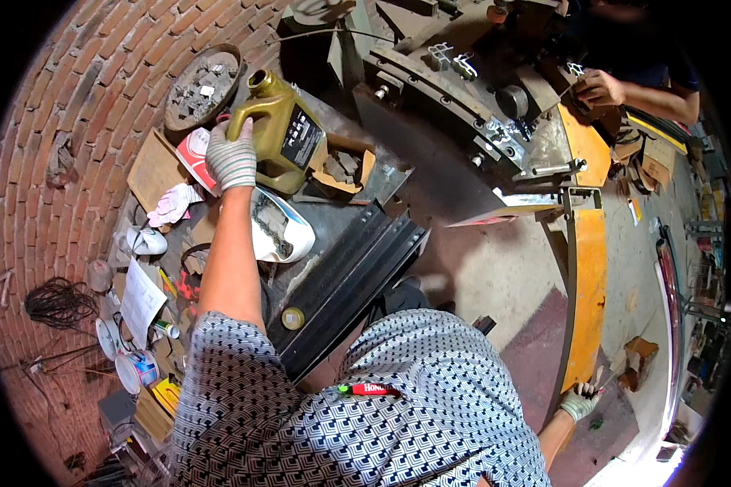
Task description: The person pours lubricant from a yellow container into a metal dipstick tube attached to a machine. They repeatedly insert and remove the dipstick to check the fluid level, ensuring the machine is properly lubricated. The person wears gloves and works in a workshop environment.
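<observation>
My left hand (pixel 231 154), in a striped knit glove, grips the handle of an olive-gold oil jug (pixel 286 130) with a black label. The jug stands uncapped on a cluttered bench by the brick wall. My right hand (pixel 578 401), also gloved, hangs low at my right beside the orange curved machine edge (pixel 589 268). It is closed around a thin stick-like thing that I cannot make out. My patterned shirt fills the lower middle.
A round tray of metal scraps (pixel 201 85) lies behind the jug. A cut-open white canister (pixel 283 231), black steel channels (pixel 349 280), a cardboard box (pixel 345 170), rags, tins (pixel 136 369) and coiled wire (pixel 57 302) crowd the bench. Another person's hand (pixel 601 88) works at the grey machine (pixel 495 122).
</observation>
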A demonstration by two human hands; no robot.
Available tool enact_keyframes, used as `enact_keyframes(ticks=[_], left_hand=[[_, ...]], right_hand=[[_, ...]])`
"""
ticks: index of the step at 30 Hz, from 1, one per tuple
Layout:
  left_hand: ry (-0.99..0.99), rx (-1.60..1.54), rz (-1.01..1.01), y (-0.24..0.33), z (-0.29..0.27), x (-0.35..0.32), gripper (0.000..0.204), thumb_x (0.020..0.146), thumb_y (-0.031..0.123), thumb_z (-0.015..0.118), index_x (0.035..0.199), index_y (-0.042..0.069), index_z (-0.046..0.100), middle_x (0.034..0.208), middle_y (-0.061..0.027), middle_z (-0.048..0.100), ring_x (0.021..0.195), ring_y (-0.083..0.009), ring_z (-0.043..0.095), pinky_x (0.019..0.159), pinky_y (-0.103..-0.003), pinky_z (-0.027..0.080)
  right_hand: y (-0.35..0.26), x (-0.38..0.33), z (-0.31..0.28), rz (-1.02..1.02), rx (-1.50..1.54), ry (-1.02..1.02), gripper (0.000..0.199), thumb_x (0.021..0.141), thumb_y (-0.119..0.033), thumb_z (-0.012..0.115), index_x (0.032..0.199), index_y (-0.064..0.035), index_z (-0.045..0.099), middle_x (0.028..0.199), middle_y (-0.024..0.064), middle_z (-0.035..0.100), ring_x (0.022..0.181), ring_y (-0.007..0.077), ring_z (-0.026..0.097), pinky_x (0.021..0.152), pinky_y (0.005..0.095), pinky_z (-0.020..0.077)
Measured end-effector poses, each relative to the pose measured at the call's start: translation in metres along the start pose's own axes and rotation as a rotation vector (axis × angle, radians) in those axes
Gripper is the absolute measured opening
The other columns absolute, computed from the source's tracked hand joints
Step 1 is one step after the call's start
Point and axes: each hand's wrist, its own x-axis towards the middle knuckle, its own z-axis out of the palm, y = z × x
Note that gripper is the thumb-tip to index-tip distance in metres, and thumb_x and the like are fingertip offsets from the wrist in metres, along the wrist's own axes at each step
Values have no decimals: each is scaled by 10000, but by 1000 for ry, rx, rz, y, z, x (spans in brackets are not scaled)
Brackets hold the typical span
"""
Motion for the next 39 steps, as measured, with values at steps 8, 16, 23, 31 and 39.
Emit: enact_keyframes(ticks=[8, 16, 23, 31, 39], left_hand=[[-77, 137, 77, -1, -10, 12, 511, 853, 458, 758, 1153, 49, 707, 1050, -217, 738, 983, -395, 703, 873, -467, 534], [-82, 294, 186, 13, -29, 3, 626, 830, 486, 729, 1298, 77, 656, 1254, -226, 641, 1224, -390, 573, 1067, -468, 448], [-17, 269, 478, 22, -78, -86, 587, 852, 433, 762, 1276, 40, 660, 1195, -229, 640, 1073, -390, 619, 1004, -454, 485], [-483, 472, 311, -1, -146, -239, 491, 865, 395, 735, 1181, 25, 668, 1092, -228, 647, 1047, -414, 608, 931, -497, 491], [-652, 869, -82, -26, -175, -307, 717, 881, 597, 637, 1260, -11, 628, 1181, -261, 623, 1111, -419, 627, 959, -519, 520]], right_hand=[[-3, 7, -6, 56, 1, -72, 360, 1039, -334, 576, 773, -174, 394, 641, -27, 295, 529, 140, 226, 498, 319, 213], [-7, 35, -27, 108, 0, -198, 400, 1075, -311, 488, 1360, -47, 584, 633, -42, 309, 531, 122, 238, 514, 292, 243], [-4, 37, -25, 57, -75, -90, 498, 1072, -301, 501, 1479, -15, 490, 640, -47, 295, 539, 108, 231, 520, 279, 251], [-4, 22, -20, 46, -35, -143, 268, 1061, -285, 555, 1225, -85, 624, 648, -52, 259, 544, 102, 232, 482, 281, 232], [-1, 10, -2, 107, 19, -216, 316, 1074, -305, 544, 801, -161, 475, 645, -45, 265, 543, 108, 209, 480, 283, 212]])
